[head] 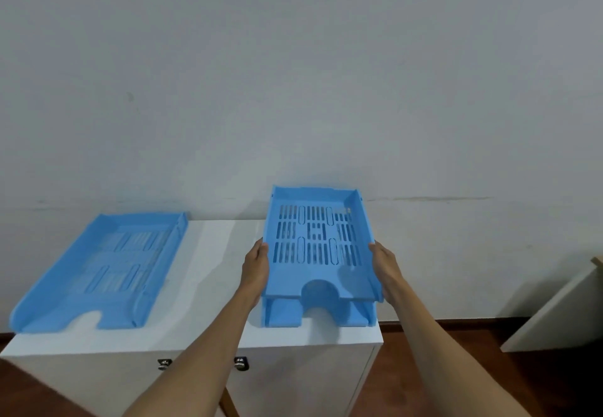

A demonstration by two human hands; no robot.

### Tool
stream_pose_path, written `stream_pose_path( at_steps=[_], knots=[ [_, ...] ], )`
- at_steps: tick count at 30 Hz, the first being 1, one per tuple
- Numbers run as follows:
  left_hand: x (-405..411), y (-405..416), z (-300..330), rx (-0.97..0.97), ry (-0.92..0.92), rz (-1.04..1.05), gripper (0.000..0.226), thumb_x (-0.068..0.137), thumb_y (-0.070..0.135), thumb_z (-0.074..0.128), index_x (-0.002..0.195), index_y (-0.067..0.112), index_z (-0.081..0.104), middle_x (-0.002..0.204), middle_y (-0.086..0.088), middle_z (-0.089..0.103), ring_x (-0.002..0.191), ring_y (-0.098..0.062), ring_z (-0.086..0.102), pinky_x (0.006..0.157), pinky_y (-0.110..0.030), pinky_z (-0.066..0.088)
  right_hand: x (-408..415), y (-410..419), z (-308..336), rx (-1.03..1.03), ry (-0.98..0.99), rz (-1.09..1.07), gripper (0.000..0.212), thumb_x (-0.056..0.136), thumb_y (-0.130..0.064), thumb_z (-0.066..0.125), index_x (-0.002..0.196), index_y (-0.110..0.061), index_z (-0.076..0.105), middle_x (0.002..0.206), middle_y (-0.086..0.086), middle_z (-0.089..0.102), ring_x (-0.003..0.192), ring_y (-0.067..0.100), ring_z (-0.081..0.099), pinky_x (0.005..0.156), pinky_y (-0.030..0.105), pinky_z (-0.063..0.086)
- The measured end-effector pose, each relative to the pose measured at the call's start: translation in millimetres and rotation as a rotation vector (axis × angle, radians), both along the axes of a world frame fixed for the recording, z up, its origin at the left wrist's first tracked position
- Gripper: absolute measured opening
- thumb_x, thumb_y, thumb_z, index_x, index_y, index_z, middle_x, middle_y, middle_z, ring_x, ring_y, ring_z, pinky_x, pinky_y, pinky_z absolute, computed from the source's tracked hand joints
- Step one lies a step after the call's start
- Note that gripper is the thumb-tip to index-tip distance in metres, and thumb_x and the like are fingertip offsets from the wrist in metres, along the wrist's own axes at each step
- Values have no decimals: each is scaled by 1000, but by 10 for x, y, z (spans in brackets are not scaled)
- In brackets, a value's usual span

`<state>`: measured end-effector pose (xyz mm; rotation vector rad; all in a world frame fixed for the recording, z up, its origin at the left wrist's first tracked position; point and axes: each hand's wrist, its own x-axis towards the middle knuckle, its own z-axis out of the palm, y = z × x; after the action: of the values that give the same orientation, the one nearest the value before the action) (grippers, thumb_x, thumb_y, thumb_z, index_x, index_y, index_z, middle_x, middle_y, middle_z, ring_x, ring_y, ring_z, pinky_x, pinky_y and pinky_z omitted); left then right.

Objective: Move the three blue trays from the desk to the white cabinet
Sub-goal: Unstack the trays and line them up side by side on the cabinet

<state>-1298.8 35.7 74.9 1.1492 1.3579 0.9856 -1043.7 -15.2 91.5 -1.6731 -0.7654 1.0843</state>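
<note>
A blue slotted tray (318, 247) is held over the right part of the white cabinet top (212, 279). My left hand (256, 268) grips its left side wall and my right hand (385, 268) grips its right side wall. Directly beneath it a second blue tray (326, 315) rests on the cabinet, with only its front end showing; the held tray sits on or just above it, I cannot tell which. A third blue tray (104, 273) lies flat on the cabinet's left part, apart from the other two.
The cabinet stands against a pale wall (293, 90). Two small locks (241, 363) show on its front. A white board or desk edge (561, 312) leans at the right. Brown wooden floor (456, 367) surrounds the cabinet.
</note>
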Motion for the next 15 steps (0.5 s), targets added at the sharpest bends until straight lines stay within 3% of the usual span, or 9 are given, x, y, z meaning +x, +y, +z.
stream_pose_path(
  at_steps=[3, 6, 9, 13, 15],
  knots=[
    [-62, 50, 146, 52, 15, 15, 33, 104, 36, 29, 111, 22, 59, 98, -8, 73, 83, -24, 73, 62, -32, 57, -58, 34, 147, 35, -10, -10, 28, 100, -29, 40, 101, -20, 66, 91, 8, 74, 74, 25, 72, 57, 32, 57],
    [-177, 100, 252, 88, 20, 31, 31, 104, 34, 29, 104, 24, 59, 99, -10, 72, 86, -27, 72, 73, -40, 59, -179, 72, 278, 72, -33, -8, 25, 99, -27, 44, 106, -22, 66, 91, 4, 73, 77, 24, 72, 57, 29, 54],
    [-358, 147, 325, 102, 21, 44, 31, 103, 31, 30, 107, 21, 59, 101, -10, 71, 88, -29, 71, 67, -37, 57, -342, 153, 368, 102, -43, -19, 25, 98, -26, 46, 110, -20, 67, 92, 2, 74, 79, 22, 72, 59, 29, 55],
    [-711, 241, 391, 150, 14, 56, 33, 103, 28, 30, 115, 23, 60, 106, -6, 70, 92, -24, 69, 70, -33, 56, -663, 353, 408, 133, -79, -28, 34, 97, -26, 49, 123, -11, 65, 115, 12, 70, 102, 30, 68, 92, 46, 55],
    [-938, 294, 408, 168, 28, 69, 34, 102, 28, 30, 117, 24, 60, 108, -3, 69, 93, -19, 67, 72, -31, 54, -886, 440, 415, 133, -90, -38, 36, 97, -26, 51, 127, -10, 62, 124, 9, 65, 107, 28, 62, 94, 42, 50]
  ],
)
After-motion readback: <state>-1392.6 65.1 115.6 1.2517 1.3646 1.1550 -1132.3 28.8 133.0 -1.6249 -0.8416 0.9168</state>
